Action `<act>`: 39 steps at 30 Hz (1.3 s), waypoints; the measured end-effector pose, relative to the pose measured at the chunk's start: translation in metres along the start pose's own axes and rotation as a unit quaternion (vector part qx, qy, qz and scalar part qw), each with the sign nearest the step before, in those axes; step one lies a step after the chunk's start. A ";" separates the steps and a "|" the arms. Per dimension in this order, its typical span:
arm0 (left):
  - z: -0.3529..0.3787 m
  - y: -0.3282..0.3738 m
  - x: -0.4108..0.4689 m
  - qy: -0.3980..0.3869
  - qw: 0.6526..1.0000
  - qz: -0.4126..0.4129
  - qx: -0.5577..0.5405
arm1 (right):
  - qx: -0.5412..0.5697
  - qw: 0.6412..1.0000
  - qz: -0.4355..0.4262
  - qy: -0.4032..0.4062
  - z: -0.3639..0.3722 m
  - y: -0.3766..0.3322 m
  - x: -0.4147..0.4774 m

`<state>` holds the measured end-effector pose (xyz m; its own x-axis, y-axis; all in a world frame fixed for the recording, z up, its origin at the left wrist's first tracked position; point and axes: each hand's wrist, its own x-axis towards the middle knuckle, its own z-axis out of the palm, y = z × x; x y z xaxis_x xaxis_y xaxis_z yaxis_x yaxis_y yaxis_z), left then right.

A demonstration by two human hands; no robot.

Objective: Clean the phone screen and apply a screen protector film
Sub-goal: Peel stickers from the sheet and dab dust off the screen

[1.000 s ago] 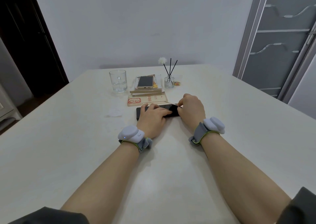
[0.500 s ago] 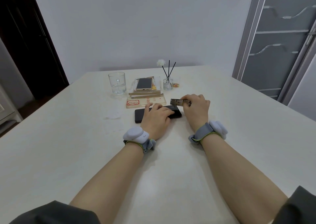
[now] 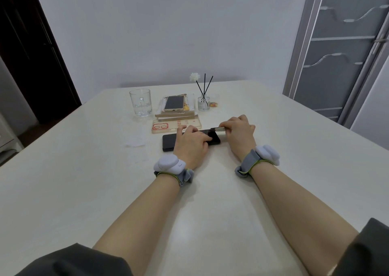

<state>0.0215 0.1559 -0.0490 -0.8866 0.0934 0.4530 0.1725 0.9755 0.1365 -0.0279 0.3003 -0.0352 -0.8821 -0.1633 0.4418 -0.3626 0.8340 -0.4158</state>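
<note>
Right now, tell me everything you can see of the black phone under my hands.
The black phone is a slim glossy slab with rounded corners, lying flat, dark face up, lengthwise across the table. The left hand rests on its middle; the right hand pinches a thin pale strip over its right end.

Phone (image 3: 168, 143): mid-section hidden under left hand (image 3: 192, 144). Film tab (image 3: 215, 130): one end hidden in right hand (image 3: 240, 132) pinch. Clear case (image 3: 168, 126): print too small to read. Coloured bits (image 3: 213, 104) beside diffuser (image 3: 203, 103): unidentifiable.
</note>
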 end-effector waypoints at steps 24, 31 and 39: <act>0.000 0.001 0.001 -0.002 1.000 -0.021 -0.017 | 0.042 0.999 -0.022 -0.009 0.009 -0.004 0.008; 0.002 0.000 0.001 0.007 1.000 -0.014 -0.022 | 0.063 0.991 -0.054 0.104 0.006 -0.006 0.003; 0.006 -0.003 0.003 0.018 0.999 -0.029 0.014 | 0.004 0.994 -0.041 0.101 0.015 -0.005 0.005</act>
<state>0.0162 0.1539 -0.0535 -0.8787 0.0304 0.4764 0.1089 0.9844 0.1381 -0.0349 0.2869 -0.0428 -0.7710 -0.1214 0.6251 -0.4346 0.8177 -0.3773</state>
